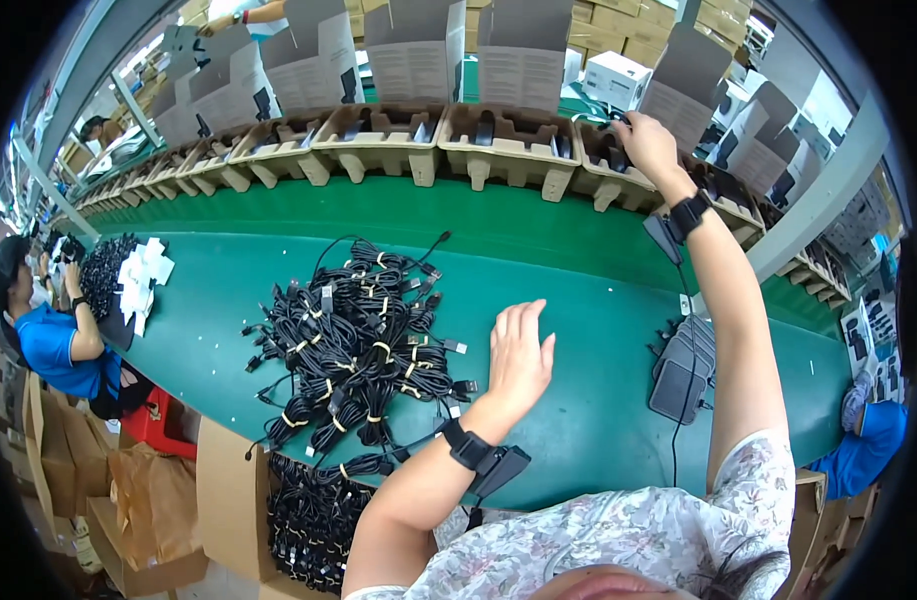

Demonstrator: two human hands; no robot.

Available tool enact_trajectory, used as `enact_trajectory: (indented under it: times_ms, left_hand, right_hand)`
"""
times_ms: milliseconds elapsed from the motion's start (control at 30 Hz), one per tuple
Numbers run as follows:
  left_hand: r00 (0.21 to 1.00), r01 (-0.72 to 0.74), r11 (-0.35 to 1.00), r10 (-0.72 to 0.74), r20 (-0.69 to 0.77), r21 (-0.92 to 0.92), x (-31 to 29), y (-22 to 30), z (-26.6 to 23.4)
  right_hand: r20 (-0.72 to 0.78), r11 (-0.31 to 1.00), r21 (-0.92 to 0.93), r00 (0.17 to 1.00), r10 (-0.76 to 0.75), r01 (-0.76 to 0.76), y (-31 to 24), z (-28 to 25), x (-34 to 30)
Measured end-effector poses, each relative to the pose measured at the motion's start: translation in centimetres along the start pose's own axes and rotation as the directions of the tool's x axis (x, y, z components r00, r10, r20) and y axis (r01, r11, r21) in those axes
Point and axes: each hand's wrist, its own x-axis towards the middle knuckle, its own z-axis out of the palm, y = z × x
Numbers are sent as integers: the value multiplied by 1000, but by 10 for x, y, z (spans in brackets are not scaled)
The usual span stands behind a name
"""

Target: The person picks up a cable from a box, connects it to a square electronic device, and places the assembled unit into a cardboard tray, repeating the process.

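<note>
My left hand (519,350) hovers over the green bench, empty, its fingers stretched out. Just left of it lies a big heap of black cables (363,345), in coils bound with pale ties. My right hand (646,147) reaches far right, to a brown moulded tray (603,178) with a grey printed flap (684,80) standing behind it. Its fingers are bent together around something small and dark at the tray's rear edge, mostly hidden. Each wrist wears a black strap with a small black box.
Similar trays (383,150) line the raised ledge behind the bench. Black power adapters (682,375) are stacked at right. A carton of cables (313,525) stands below the front edge. People in blue work at far left (58,340) and far right (873,445). A grey post (823,195) rises at right.
</note>
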Motion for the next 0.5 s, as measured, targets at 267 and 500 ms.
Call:
enact_trajectory:
  times_ms: [267, 500]
  left_hand:
    - [999, 20, 1000, -20, 34, 10, -6, -2, -1]
    - [1000, 11, 1000, -11, 22, -15, -2, -4, 0]
  right_hand:
    - [415, 941, -317, 910, 26, 118, -15, 40, 43]
    - [299, 977, -211, 950, 86, -22, 2, 103, 49]
